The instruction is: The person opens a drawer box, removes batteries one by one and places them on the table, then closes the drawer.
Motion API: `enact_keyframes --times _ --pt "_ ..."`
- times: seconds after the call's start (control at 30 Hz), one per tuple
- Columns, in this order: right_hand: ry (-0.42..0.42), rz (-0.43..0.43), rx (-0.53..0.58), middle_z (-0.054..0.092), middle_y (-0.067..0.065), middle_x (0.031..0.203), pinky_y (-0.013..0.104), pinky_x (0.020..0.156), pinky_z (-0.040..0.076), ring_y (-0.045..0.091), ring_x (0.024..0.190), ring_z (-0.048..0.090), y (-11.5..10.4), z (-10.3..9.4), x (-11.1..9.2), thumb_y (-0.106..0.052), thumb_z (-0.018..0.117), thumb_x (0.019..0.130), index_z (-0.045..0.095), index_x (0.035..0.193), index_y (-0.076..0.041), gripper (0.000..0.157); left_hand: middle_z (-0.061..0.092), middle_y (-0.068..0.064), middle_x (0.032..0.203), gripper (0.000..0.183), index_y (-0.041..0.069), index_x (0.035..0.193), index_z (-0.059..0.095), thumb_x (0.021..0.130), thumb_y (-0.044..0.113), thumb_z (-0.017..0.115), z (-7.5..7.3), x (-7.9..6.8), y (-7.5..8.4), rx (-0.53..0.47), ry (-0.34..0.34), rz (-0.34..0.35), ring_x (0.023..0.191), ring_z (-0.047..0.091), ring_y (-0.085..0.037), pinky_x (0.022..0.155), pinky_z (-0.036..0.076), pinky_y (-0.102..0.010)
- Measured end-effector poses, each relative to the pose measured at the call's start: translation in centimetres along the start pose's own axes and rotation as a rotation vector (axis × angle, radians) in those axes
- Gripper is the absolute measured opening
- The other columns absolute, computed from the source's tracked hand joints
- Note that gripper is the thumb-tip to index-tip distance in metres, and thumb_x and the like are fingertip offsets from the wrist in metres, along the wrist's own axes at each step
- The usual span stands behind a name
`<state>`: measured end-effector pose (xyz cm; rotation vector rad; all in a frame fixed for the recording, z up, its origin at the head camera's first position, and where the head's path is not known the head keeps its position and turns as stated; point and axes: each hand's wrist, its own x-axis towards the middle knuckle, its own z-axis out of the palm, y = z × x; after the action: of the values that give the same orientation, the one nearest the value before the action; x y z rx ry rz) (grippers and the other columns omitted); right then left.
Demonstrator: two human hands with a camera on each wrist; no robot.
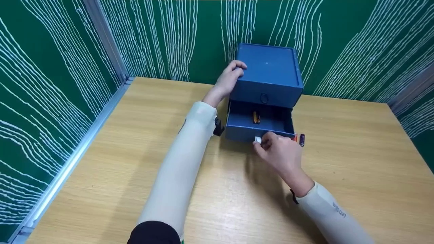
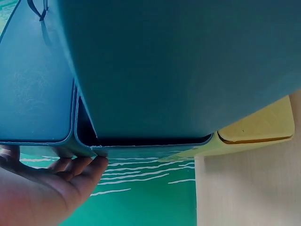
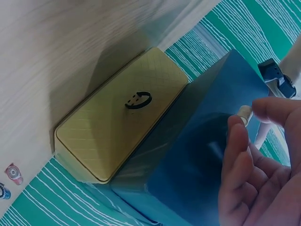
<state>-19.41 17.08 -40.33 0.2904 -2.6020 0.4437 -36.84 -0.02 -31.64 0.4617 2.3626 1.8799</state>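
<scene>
A blue drawer box [image 1: 266, 64] stands at the back of the table, its middle drawer [image 1: 240, 133] pulled out. Inside that drawer lie two orange-and-black batteries [image 1: 256, 117]. My right hand [image 1: 283, 152] pinches the drawer's small pale pull tab [image 3: 244, 114] between thumb and index finger. With its fingers against the box's left side and upper edge, my left hand [image 1: 229, 79] steadies nothing else; in the left wrist view its fingertips [image 2: 96, 165] touch the side. Below the open drawer, a yellow drawer front [image 3: 122, 117] with a dark loop is closed.
To the right of the box, a red battery [image 3: 14, 173] and a dark battery [image 1: 302, 140] are on the wooden table [image 1: 356, 162]. Green walls [image 1: 210, 40] with white wavy lines stand behind and at both sides. The closed top drawer has a dark loop [image 1: 264, 98].
</scene>
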Motion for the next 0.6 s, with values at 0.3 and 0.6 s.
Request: enact_keyframes --times 0.3,0.6 --pt "-0.021 0.04 -0.014 0.061 0.001 0.06 0.025 0.037 0.029 0.012 0.042 0.044 -0.29 0.27 -0.03 -0.041 0.061 0.073 0.064 0.074 -0.011 0.03 0.035 0.008 0.129 0.021 0.027 0.108 0.046 0.089 0.023 0.037 -0.43 0.23 -0.68 -0.013 -0.05 -0.001 0.119 0.03 -0.011 0.097 0.025 -0.034" --pt "0.015 0.035 -0.038 0.058 0.0 0.058 0.025 0.037 0.027 0.013 0.044 0.043 -0.28 0.37 0.02 -0.042 0.059 0.072 0.064 0.07 -0.013 0.029 0.028 0.007 0.134 0.025 0.028 0.113 0.044 0.088 0.024 0.039 -0.71 0.13 -0.81 -0.056 -0.098 -0.009 0.12 0.028 -0.013 0.099 0.025 -0.036"
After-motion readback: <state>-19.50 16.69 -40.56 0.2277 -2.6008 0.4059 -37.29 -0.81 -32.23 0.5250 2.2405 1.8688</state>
